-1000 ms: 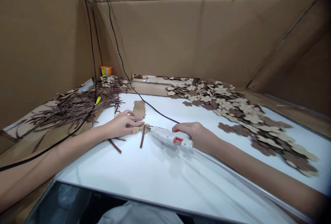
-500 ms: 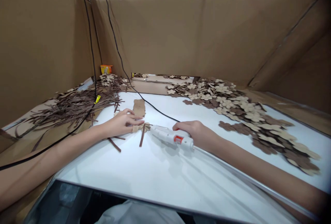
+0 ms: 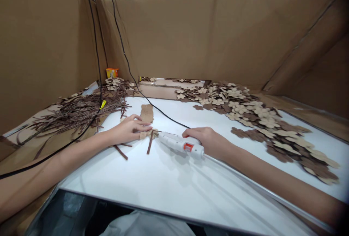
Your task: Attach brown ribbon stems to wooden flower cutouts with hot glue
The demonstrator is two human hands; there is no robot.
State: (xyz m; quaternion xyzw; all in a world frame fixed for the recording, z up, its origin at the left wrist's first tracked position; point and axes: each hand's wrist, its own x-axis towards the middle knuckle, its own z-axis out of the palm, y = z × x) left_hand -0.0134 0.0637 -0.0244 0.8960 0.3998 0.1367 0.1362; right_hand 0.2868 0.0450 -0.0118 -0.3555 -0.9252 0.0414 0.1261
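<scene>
My right hand (image 3: 203,136) is wrapped round a white hot glue gun (image 3: 174,142) with an orange window in its side. A long clear glue stick (image 3: 245,176) runs out of its back end. The gun's nozzle points left at a beige felt flower (image 3: 144,135) on the white tabletop. My left hand (image 3: 133,128) has its fingertips on that flower, partly hiding it. A narrow brown strip (image 3: 149,142) lies across the flower between my fingers and the nozzle. Just beyond my left fingers is a tan rectangular piece (image 3: 147,113).
Brown strips (image 3: 73,114) are heaped at the left. Beige and brown flower cutouts (image 3: 240,107) spread along the right. A black cord (image 3: 121,43) hangs down to the gun; another (image 3: 94,36) crosses my left forearm. Cardboard walls (image 3: 174,32) enclose the white tabletop (image 3: 131,181).
</scene>
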